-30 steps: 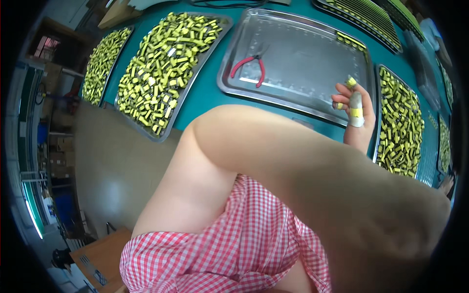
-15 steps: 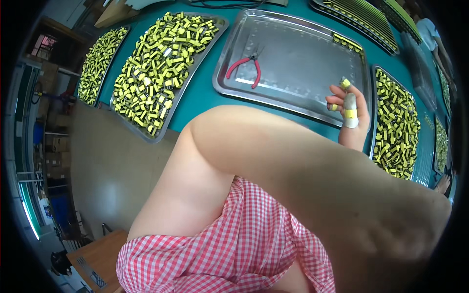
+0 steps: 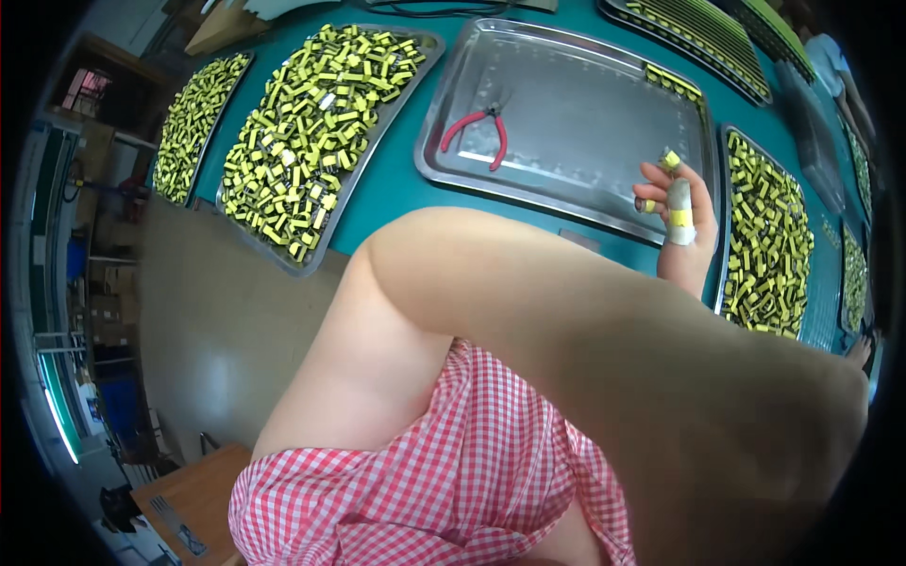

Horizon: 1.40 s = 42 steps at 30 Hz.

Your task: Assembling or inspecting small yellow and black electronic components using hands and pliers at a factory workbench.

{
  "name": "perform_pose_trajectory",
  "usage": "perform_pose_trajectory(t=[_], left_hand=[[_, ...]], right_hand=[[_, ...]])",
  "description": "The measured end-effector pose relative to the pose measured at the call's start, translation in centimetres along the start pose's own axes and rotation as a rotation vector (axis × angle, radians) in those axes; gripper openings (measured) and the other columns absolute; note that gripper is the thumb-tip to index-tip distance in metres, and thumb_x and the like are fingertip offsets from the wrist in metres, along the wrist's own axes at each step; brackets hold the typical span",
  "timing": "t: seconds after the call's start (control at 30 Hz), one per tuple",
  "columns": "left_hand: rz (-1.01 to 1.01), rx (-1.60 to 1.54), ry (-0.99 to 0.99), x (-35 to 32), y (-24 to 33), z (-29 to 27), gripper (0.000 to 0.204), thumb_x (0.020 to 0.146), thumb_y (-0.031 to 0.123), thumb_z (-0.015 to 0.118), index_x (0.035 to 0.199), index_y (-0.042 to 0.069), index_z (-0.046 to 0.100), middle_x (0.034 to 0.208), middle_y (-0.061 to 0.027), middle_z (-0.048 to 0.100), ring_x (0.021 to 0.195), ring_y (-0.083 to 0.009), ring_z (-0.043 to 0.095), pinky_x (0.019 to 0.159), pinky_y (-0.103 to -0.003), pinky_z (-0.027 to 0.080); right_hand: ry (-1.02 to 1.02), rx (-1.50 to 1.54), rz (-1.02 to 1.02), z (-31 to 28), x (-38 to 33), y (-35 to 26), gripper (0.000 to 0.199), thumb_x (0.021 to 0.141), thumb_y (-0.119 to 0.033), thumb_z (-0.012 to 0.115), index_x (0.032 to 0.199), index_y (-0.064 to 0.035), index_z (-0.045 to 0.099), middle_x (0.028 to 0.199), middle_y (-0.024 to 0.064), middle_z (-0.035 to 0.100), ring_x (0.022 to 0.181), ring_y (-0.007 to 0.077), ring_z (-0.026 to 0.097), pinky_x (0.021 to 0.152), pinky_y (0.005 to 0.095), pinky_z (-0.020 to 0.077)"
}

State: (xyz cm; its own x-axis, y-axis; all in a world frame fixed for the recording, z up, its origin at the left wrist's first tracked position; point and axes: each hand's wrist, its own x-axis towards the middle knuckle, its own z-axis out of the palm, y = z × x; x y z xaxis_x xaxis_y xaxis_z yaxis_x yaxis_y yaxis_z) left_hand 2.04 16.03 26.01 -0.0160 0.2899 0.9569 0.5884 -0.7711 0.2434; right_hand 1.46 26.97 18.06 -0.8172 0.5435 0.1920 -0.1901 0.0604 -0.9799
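Observation:
My left arm [image 3: 528, 274] is bent across the picture close to the camera. At its shadowed, blurred lower right end, the fingers of my left hand cannot be made out. My right hand [image 3: 694, 212] is raised over the right rim of a metal tray [image 3: 576, 123], its fingers curled. Thumb and fingertip meet on a small yellow-and-dark component [image 3: 669, 159]. Pale and yellow tape [image 3: 680, 222] wraps one digit, and another fingertip carries a yellow band or piece. Inside the tray lie red-handled pliers [image 3: 484, 132] and a short row of yellow components [image 3: 673, 83].
Heaped yellow components fill a large tray [image 3: 349, 189] on the left, another tray [image 3: 196, 132] beyond it and one [image 3: 766, 236] at the right. A tray of neat rows [image 3: 694, 42] stands at the far right. Another person's arm [image 3: 849, 94] shows at the right edge.
The whole view has shifted slightly. At the right, the end of my left arm has changed pose a little. My right hand keeps its pose beside the tray rim.

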Motion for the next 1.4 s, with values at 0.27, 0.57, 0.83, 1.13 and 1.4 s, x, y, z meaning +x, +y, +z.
perform_pose_trajectory(t=[0.27, 0.57, 0.83, 1.13, 1.4], left_hand=[[0.1, 0.033, -0.097, 1.7, 1.3, -0.5, 0.006, 0.071, 0.016, 0.053, 0.073, 0.011, 0.053, 0.067, -0.0014, 0.049, 0.055, -0.0156, 0.053, 0.038, -0.026, 0.037], [-0.577, 0.247, -0.305, -7.0, 4.8, -8.8, 0.023, 0.072, 0.014, 0.062, 0.088, -0.003, 0.062, 0.08, -0.0161, 0.063, 0.065, -0.0264, 0.061, 0.056, -0.031, 0.049], [-0.715, 0.82, -0.342, -13.8, 7.1, -10.6, 0.018, 0.075, 0.004, 0.058, 0.092, -0.002, 0.059, 0.085, -0.0148, 0.061, 0.077, -0.029, 0.058, 0.07, -0.035, 0.046], [-0.531, 1.037, -0.432, -12.5, 2.4, -8.3, 0.033, 0.072, 0.002, 0.062, 0.104, 0.0, 0.056, 0.101, -0.0158, 0.057, 0.094, -0.0311, 0.053, 0.083, -0.037, 0.042], [-0.631, 1.001, -0.538, -13.2, -2.9, -11.0, 0.031, 0.069, 0.005, 0.067, 0.1, 0.004, 0.06, 0.102, -0.0105, 0.056, 0.097, -0.0271, 0.052, 0.082, -0.034, 0.043]], right_hand=[[-0.027, -0.027, -0.013, -0.6, -0.3, 1.0, 0.029, 0.092, -0.019, 0.043, 0.115, -0.0028, 0.047, 0.103, 0.0181, 0.058, 0.079, 0.0151, 0.06, 0.07, 0.0259, 0.0464], [0.079, -0.195, -0.338, 0.0, -0.7, 0.8, 0.037, 0.079, -0.004, 0.058, 0.113, -0.0014, 0.045, 0.094, 0.0097, 0.061, 0.086, 0.0177, 0.061, 0.074, 0.0291, 0.0484], [-0.061, -0.284, -0.691, 0.6, -6.5, -3.8, 0.038, 0.072, -0.009, 0.067, 0.107, -0.0038, 0.053, 0.081, 0.0074, 0.061, 0.075, 0.0204, 0.061, 0.068, 0.0305, 0.0495], [0.158, 0.579, 0.056, -12.1, -19.1, -0.9, 0.047, 0.09, -0.036, 0.042, 0.12, 0.0004, 0.038, 0.109, 0.0251, 0.053, 0.092, 0.0316, 0.058, 0.079, 0.0382, 0.0474], [0.887, 0.191, 0.207, -19.0, -28.1, 5.1, 0.034, 0.087, -0.014, 0.052, 0.117, -0.0014, 0.044, 0.099, 0.015, 0.06, 0.082, 0.0205, 0.062, 0.069, 0.0268, 0.0481]])
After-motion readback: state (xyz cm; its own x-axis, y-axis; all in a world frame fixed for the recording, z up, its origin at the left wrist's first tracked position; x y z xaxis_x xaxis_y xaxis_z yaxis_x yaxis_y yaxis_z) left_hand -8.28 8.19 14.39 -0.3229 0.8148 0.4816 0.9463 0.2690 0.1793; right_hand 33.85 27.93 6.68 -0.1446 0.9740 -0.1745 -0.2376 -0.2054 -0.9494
